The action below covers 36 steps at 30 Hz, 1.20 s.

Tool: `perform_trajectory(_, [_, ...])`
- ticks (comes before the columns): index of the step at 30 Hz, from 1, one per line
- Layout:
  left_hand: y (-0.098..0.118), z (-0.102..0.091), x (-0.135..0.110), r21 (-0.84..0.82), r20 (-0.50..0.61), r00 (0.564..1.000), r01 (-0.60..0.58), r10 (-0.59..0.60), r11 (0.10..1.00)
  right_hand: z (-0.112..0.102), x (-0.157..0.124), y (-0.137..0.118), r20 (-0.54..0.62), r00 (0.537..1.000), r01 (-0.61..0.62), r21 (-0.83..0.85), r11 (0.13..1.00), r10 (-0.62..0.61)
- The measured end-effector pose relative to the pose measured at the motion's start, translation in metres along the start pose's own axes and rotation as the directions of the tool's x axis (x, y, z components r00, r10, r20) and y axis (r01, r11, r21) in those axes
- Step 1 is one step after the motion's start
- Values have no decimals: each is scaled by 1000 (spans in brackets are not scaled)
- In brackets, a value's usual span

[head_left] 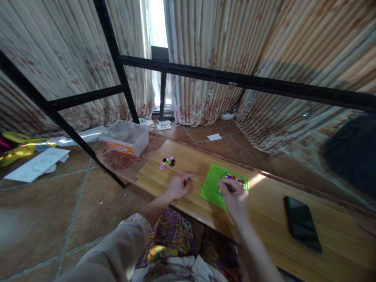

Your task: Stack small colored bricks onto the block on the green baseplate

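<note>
A green studded baseplate (208, 187) lies on the low wooden bench, with small multicoloured toy bricks (235, 178) set on it in a patterned block. Above this block is my right hand (236, 199), fingers pinched together; whatever they hold is too small or hidden to make out. My left hand (178, 187) rests on the bench left of the baseplate, its fingers curled around a few small red and green toy bricks (187, 181). Farther left, a loose pile of pink, black and green bricks (168, 162) lies on the wood.
A black phone (302, 223) lies on the bench (264, 223) to the right. On the floor beyond the bench's left end stands a clear plastic box (129, 137) with an orange label. A black metal frame (190, 70) crosses in front of patterned curtains. A tiny brick (125, 195) lies on the tiles.
</note>
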<state>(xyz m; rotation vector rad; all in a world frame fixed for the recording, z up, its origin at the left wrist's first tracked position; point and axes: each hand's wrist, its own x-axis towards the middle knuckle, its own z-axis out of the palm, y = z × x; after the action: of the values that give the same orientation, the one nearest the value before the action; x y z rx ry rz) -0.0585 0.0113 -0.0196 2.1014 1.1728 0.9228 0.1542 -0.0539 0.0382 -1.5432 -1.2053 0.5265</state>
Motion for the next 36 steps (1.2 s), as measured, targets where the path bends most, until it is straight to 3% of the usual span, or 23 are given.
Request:
perform_trajectory(3, [-1,1,-1,-15,-13,1000,3,-3,1000,42,-8,-4,240,960,184,-160,970,-142])
perform_trajectory(7, [-2,1,-2,-67,-33,999,-6,4,998,85,-4,2,399,902,309,-321,895,-168])
perform_trajectory(11, [-1,0,-2,-115,-80,997,8,-17,993,101,2,7,505,854,375,-435,819,-123])
perform_trajectory(16, [-1,-1,-2,-94,-66,998,-22,16,995,102,-2,6,487,863,379,-447,810,-135])
perform_trajectory(19, [-1,-1,-3,-51,-57,997,-54,51,997,92,-9,0,428,889,348,-397,849,-164])
perform_trajectory(22, [0,1,-4,33,-74,994,-72,74,997,69,-17,-7,317,928,297,-307,904,-197])
perform_trajectory(28, [-1,1,-6,146,-94,992,-76,90,986,-10,-21,-2,19,996,91,-188,978,-89])
perform_trajectory(32, [-2,1,-5,184,-88,989,-104,121,977,-55,-3,18,-163,986,-76,-188,979,45])
perform_trajectory(36, [-1,0,-4,226,-82,988,-108,130,968,-72,23,36,-220,970,-148,-183,972,106])
